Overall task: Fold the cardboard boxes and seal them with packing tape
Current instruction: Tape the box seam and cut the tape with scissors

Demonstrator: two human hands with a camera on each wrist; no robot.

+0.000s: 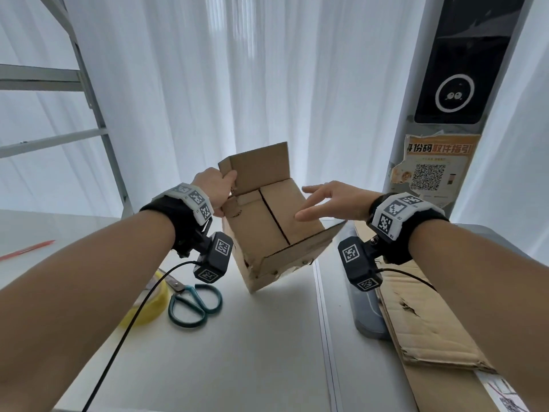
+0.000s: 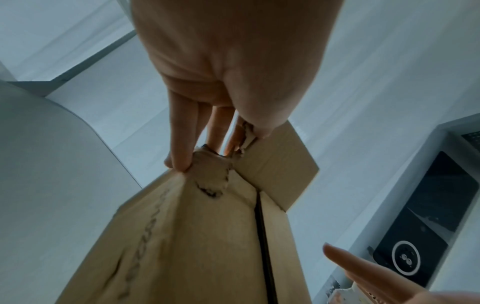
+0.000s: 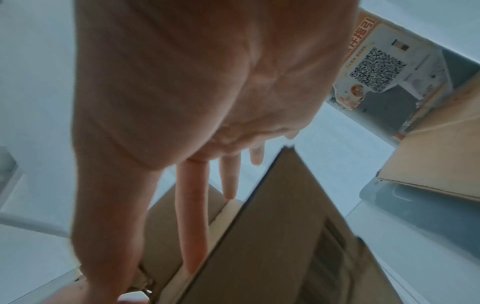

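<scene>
A brown cardboard box (image 1: 261, 230) hangs tilted above the white table (image 1: 237, 352), two flaps folded in with a dark seam between them. My left hand (image 1: 218, 188) pinches its torn far-left corner; in the left wrist view the left hand's fingers (image 2: 182, 152) curl over that ragged edge of the cardboard box (image 2: 202, 236). My right hand (image 1: 323, 200) hovers with straight fingers just over the right folded flap, holding nothing. The right hand's fingers (image 3: 192, 216) point down along the cardboard box (image 3: 259, 236). A yellowish tape roll (image 1: 148, 307) lies on the table under my left forearm.
Teal-handled scissors (image 1: 193, 301) lie beside the tape. Flattened cardboard (image 1: 430, 322) rests on a grey tray at the right. A grey pillar (image 1: 439, 144) with a QR poster stands behind. A metal ladder (image 1: 89, 84) is at the far left, a red pen (image 1: 26, 249) on the table's left.
</scene>
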